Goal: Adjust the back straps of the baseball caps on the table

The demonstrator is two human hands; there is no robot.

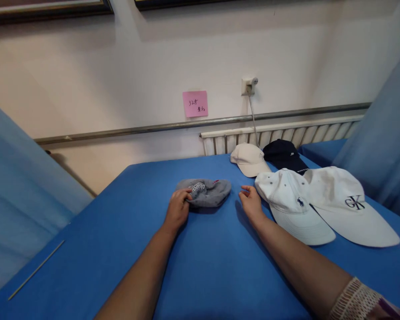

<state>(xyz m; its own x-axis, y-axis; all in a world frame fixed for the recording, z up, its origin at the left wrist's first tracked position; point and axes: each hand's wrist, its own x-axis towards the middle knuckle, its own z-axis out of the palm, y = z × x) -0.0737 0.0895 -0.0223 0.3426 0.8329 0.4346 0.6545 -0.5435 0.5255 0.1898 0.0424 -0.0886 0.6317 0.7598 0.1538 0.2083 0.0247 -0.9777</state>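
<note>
A grey cap (210, 194) with white lettering and a small red tag lies low and crumpled on the blue-covered table (200, 266). My left hand (179, 206) is closed on the cap's left end, thumb and fingers pinching the fabric. To the right of the cap, a short gap away, my right hand (251, 202) holds nothing, its fingers slightly apart. Close beside that hand is a white cap (291, 204) with a dark horse-rider emblem. It overlaps a larger white cap (340, 195) marked "CK".
Behind the white caps sit a beige cap (250, 158) and a dark navy cap (283, 153). A thin stick (36, 270) lies at the table's left. Blue curtains (20, 186) hang on both sides. A radiator (286, 133) and wall outlet (248, 86) with a cord are behind.
</note>
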